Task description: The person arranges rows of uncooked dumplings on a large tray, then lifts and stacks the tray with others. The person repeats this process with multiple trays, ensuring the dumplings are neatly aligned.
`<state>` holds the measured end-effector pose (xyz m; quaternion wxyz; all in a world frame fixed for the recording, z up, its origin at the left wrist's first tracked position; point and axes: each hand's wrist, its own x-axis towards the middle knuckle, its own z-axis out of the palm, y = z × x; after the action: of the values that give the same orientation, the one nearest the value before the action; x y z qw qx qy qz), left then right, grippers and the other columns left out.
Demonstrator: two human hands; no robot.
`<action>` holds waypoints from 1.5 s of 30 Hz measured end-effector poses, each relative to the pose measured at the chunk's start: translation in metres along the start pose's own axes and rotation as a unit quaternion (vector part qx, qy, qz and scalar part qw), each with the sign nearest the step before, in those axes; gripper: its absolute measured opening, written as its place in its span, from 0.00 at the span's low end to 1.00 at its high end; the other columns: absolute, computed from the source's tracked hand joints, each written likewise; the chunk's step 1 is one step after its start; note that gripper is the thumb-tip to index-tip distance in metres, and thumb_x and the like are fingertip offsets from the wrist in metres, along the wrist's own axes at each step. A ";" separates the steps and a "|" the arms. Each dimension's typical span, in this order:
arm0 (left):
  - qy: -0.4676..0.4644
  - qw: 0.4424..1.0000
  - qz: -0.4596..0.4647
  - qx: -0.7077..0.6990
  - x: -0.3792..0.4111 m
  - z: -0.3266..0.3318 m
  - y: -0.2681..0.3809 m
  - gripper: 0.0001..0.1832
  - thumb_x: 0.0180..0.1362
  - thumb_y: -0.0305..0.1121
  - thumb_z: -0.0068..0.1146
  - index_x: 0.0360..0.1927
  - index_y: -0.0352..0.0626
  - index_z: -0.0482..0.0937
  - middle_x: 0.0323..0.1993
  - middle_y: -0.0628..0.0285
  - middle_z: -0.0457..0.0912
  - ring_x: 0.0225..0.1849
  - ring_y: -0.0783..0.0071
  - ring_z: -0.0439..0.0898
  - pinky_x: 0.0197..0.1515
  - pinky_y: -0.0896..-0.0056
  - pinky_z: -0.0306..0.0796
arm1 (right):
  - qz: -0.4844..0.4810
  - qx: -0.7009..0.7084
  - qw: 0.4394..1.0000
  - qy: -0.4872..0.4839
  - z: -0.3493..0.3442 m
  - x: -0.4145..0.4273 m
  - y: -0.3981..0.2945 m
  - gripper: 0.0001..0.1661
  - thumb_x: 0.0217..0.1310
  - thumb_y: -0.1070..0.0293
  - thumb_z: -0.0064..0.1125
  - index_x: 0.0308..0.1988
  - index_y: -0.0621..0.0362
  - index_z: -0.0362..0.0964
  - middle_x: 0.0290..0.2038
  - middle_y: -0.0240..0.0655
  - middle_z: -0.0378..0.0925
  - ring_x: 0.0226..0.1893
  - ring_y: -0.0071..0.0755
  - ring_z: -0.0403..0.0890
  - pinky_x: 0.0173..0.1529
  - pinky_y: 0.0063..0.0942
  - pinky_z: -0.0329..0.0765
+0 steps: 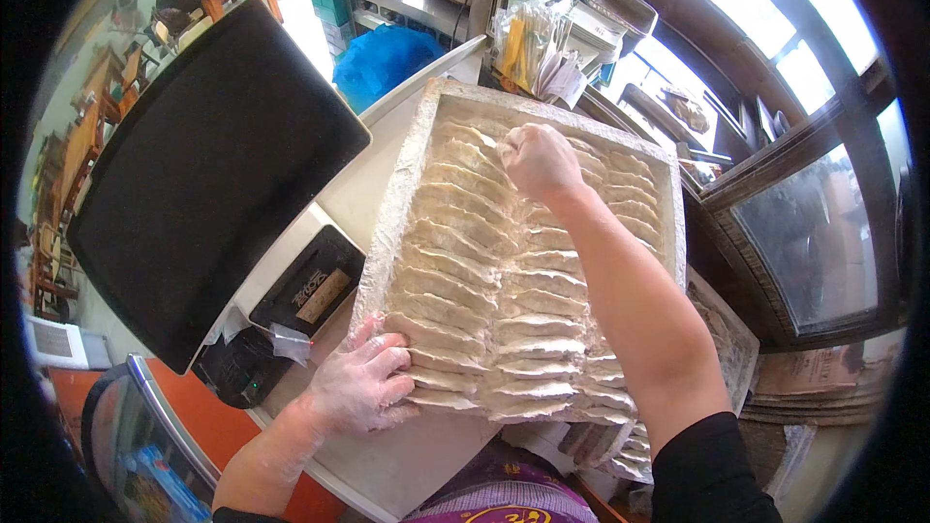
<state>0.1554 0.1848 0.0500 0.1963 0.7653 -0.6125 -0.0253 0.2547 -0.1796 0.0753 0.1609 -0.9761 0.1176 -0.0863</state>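
A flour-dusted shallow tray [385, 247] lies tilted in front of me, filled with rows of uncooked dumplings [465, 225]. My left hand [367, 381], white with flour, grips the tray's near left edge. Its fingertips reach over the rim to the ends of the nearest dumplings. At the far end of the middle row is my right hand [538, 160], fingers curled down at the dumplings. Whether it pinches anything is hidden under the fingers. My right forearm crosses above the right-hand row [632, 189] and hides part of it.
A large black panel [218, 174] on a white base stands left of the tray. Below it sits a small black device [243, 367] with a green light. Beyond are a blue plastic bag [385, 62] and clear packets [534, 51]. Another floury tray [726, 341] lies at right.
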 end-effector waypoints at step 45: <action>0.016 0.998 -0.041 0.048 -0.009 -0.005 0.015 0.20 0.45 0.50 0.74 0.31 0.47 0.82 0.48 0.62 0.79 0.67 0.56 0.73 0.78 0.28 0.46 | -0.092 -0.049 0.993 -0.059 -0.032 -0.060 -0.020 0.12 0.60 0.66 0.65 0.43 0.54 0.85 0.43 0.47 0.83 0.49 0.54 0.83 0.54 0.43 0.78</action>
<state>0.1409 0.1916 0.0573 0.1680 0.7984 -0.5782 0.0088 0.1945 -0.1554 0.1044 0.1114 -0.9928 0.0219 -0.0369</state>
